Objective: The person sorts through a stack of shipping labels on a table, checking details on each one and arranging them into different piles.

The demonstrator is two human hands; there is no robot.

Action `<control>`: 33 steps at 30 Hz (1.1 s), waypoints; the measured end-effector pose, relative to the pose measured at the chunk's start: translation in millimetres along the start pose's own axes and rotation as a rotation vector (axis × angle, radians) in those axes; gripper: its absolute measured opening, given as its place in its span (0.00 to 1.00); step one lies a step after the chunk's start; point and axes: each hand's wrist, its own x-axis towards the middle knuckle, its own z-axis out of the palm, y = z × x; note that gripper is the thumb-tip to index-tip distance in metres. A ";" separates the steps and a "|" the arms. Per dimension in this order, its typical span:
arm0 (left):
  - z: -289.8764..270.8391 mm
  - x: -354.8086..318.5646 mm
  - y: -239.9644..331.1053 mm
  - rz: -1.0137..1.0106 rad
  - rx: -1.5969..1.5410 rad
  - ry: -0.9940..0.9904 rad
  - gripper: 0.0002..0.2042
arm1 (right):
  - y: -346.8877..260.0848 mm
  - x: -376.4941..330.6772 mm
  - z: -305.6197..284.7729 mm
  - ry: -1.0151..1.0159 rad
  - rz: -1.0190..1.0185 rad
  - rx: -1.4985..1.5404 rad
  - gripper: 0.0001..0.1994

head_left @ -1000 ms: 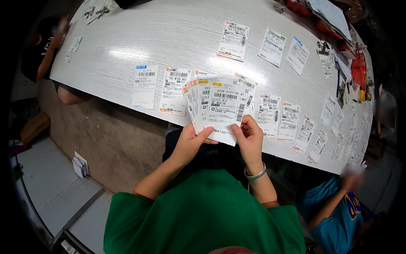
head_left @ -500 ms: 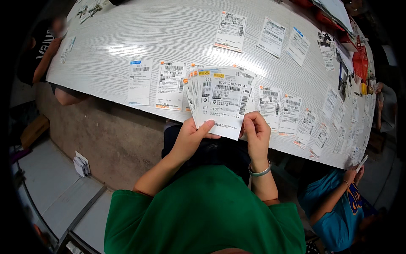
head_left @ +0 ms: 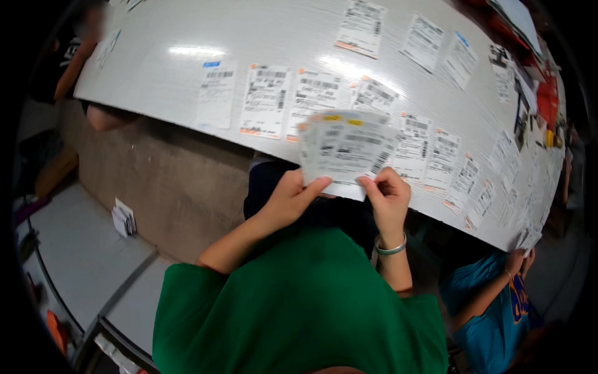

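A fanned stack of white printed label slips (head_left: 346,149) with orange and yellow corner marks is held in front of my chest. My left hand (head_left: 291,198) grips its lower left edge, thumb on the front. My right hand (head_left: 387,194), a green bangle on its wrist, pinches the lower right corner. The stack hangs over the near edge of a long white table (head_left: 187,81). The slips are blurred.
Several label slips (head_left: 266,100) lie in rows along the table, with more (head_left: 361,28) farther back. A person in a blue shirt (head_left: 492,305) stands at my right, their hand (head_left: 520,258) at the table edge. Another person's arm (head_left: 68,62) rests at the far left. Red items (head_left: 548,103) sit at the right end.
The fanned stack has shifted slightly right and lower in view and is now blurred from motion. Both hands keep their hold on it.
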 end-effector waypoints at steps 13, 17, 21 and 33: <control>-33.0 -29.5 -15.6 0.562 0.490 -0.079 0.15 | -11.6 0.4 11.8 -0.354 -0.526 -0.178 0.08; -42.2 -38.7 -22.1 0.522 0.411 -0.066 0.14 | -6.2 -3.9 21.8 -0.387 -0.518 -0.142 0.11; -33.2 -32.8 -14.3 0.477 0.402 -0.055 0.10 | -8.2 -3.2 17.8 -0.356 -0.541 -0.133 0.10; -24.9 -31.7 -21.3 0.434 0.263 0.056 0.08 | -2.1 -6.3 10.9 -0.179 -0.637 -0.147 0.07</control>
